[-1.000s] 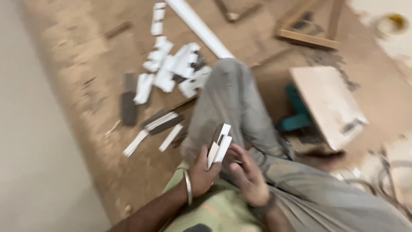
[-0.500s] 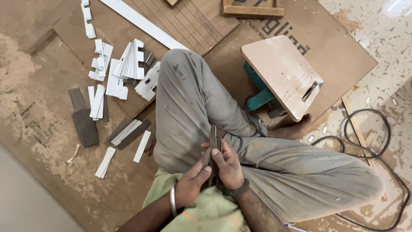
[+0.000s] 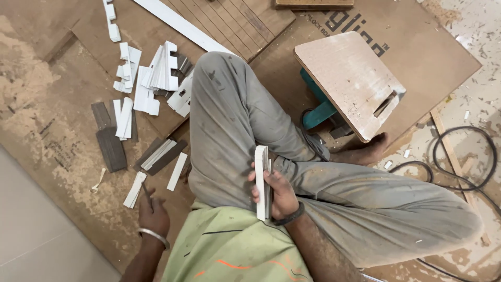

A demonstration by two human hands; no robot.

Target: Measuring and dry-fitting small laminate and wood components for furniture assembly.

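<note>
1. The person wore a pale green shirt (image 3: pixel 229 250) with thin dark lines and an orange streak near the lower edge.
2. Grey trousers (image 3: pixel 245 120), dusted with sawdust and marked by small dark stains, covered both legs.
3. The foot (image 3: pixel 368 151) was bare.
4. A silver bangle (image 3: pixel 153 236) circled the wrist of the left hand (image 3: pixel 153 214).
5. A dark band (image 3: pixel 290 216) circled the wrist of the right hand (image 3: pixel 279 194).
6. Both forearms were bare, with no sleeves reaching them.
</note>
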